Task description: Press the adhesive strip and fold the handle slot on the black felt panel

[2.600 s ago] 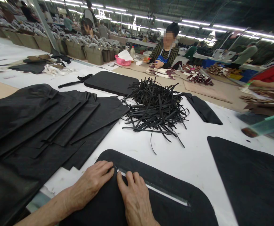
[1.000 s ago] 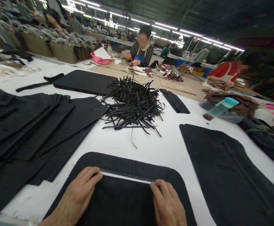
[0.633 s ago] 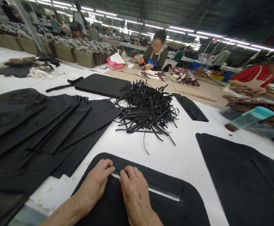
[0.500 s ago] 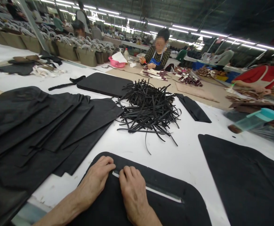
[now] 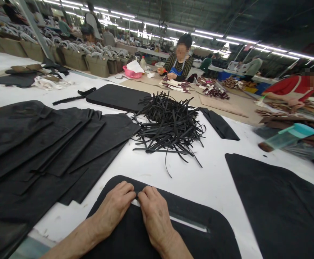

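A black rounded-corner panel (image 5: 213, 216) lies on the white table in front of me, with a long narrow slot (image 5: 189, 223) that shows white. My left hand (image 5: 116, 203) rests at the slot's left end, fingers bent and pinched on the slot's upper edge. Just beside it, my right hand (image 5: 155, 212) is curled over the same edge, fingertips pressed down close to the left ones. What lies under the fingertips is hidden. Beyond the panel is a tangled pile of thin black strips (image 5: 170, 126).
Overlapping black sheets (image 5: 51, 144) cover the left side. Another black panel (image 5: 275, 194) lies at right, near a clear bottle with a turquoise lid (image 5: 287, 138). A stack of black rounded pieces (image 5: 116, 97) sits behind. Across the table, a person (image 5: 180, 59) handles small pieces.
My left hand has slid slightly right along the slot, and the right hand's fingertips have moved up to the edge. The fingertips are now closer together. The view has shifted slightly.
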Demonstrator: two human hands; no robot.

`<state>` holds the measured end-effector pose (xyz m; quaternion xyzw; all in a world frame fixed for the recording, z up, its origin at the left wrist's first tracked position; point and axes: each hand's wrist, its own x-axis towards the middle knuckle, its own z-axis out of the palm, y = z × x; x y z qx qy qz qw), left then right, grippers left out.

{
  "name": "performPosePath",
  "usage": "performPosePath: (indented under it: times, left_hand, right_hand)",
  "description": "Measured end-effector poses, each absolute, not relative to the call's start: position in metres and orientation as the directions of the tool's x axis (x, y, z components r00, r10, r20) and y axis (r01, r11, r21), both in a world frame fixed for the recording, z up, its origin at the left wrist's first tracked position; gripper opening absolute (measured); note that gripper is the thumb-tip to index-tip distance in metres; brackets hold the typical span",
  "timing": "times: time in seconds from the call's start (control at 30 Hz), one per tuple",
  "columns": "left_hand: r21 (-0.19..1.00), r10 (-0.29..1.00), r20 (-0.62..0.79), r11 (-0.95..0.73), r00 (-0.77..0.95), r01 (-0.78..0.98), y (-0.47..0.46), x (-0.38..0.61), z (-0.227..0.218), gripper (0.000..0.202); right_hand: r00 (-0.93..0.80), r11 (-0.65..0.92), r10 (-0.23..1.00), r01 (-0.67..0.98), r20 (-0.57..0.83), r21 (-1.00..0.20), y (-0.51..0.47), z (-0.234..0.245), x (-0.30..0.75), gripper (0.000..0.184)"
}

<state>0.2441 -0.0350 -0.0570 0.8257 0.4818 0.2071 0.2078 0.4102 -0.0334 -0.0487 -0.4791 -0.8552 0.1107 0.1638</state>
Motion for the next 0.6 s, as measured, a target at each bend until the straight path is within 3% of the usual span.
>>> performPosePath:
  times: [0.1,0.33,0.6]
  left_hand:
    - [0.544,0.882,0.168,-0.456,0.440,0.705,-0.034,0.244,-0.057,0.025]
    - [0.536,0.889,0.216,-0.453,0.403,0.713,-0.033,0.245,-0.056,0.021]
    - [0.475,0.889,0.217,-0.458,0.404,0.752,-0.030,0.241,-0.057,0.017]
  right_hand:
    - [-0.453,0.491,0.871,0.776,0.192,-0.397,-0.035,-0.047,0.412,0.014]
    - [-0.439,0.488,0.866,0.848,0.239,-0.208,-0.045,-0.054,0.433,0.012]
    - [-0.271,0.337,0.940,0.835,0.207,-0.435,-0.056,-0.055,0.474,0.018]
